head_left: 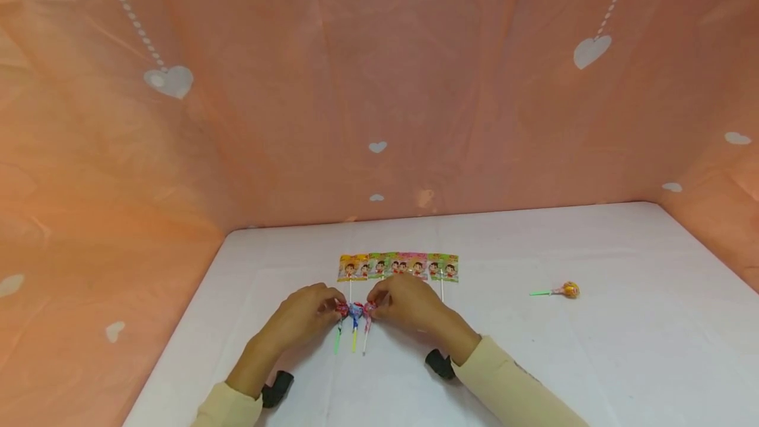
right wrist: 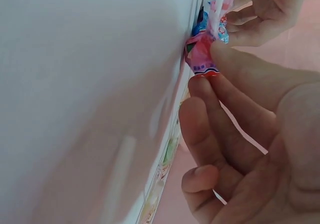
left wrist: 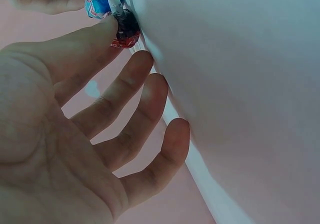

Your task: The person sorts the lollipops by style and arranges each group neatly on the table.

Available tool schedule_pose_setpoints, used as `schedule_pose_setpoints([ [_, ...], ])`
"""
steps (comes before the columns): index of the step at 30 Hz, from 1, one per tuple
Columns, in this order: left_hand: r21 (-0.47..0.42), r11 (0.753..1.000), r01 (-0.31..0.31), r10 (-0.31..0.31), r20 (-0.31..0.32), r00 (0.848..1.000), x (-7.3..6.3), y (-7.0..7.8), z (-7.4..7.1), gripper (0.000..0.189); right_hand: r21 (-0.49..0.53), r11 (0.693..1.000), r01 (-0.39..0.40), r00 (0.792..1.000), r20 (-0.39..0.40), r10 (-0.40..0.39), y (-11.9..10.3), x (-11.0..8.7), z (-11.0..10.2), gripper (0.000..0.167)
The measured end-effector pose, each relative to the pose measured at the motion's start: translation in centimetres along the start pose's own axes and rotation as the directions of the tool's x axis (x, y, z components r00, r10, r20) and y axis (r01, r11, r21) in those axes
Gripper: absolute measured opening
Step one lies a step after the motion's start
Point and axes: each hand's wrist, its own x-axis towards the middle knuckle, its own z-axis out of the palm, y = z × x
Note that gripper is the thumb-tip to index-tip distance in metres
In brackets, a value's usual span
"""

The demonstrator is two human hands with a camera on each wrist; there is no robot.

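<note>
L hand (head_left: pixel 302 315) pinches red pop (head_left: pixel 341 310) | R hand (head_left: pixel 409 298), pink pop (head_left: pixel 369 310) | blue pop (head_left: pixel 356 310) btwn: 3 o'clock of L fingers (left wrist: pixel 100 38), 9 of R | sticks (head_left: pixel 354 341) twd 6 | from here can't tell nearer hand

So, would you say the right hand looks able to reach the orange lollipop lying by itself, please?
Probably yes: nothing seems to stand between the right hand and the lone orange lollipop, though that hand holds the pink lollipop and would likely need to release it.
</note>
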Motion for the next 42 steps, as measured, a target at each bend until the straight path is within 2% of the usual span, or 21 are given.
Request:
schedule_pose_setpoints([
  [8,0.0,1.0,-0.002,0.002,-0.006,1.0,-0.1,0.0,0.0,0.016,-0.022,1.0,0.017,1.0,0.007,-0.017,0.1,-0.3,-0.5,0.021],
  [16,-0.001,1.0,0.026,-0.026,-0.002,1.0,0.0,0.1,-0.2,0.018,0.001,1.0,-0.022,1.0,0.016,0.022,0.0,-0.8,-2.3,0.022],
  [23,0.0,1.0,0.027,-0.027,-0.001,1.0,0.1,0.0,0.0,0.017,-0.024,1.0,0.002,0.999,0.038,-0.001,0.2,-0.3,-1.1,0.019],
  [28,0.006,1.0,0.016,-0.016,0.001,1.0,0.1,0.0,0.1,0.016,-0.043,0.999,0.014,1.0,0.015,-0.014,0.2,-0.1,-0.3,0.015],
  [42,-0.009,0.999,0.035,-0.035,0.018,0.999,0.0,0.2,-0.1,0.016,0.005,1.0,0.023,1.0,-0.004,-0.023,-0.3,0.0,-0.2,0.012],
])
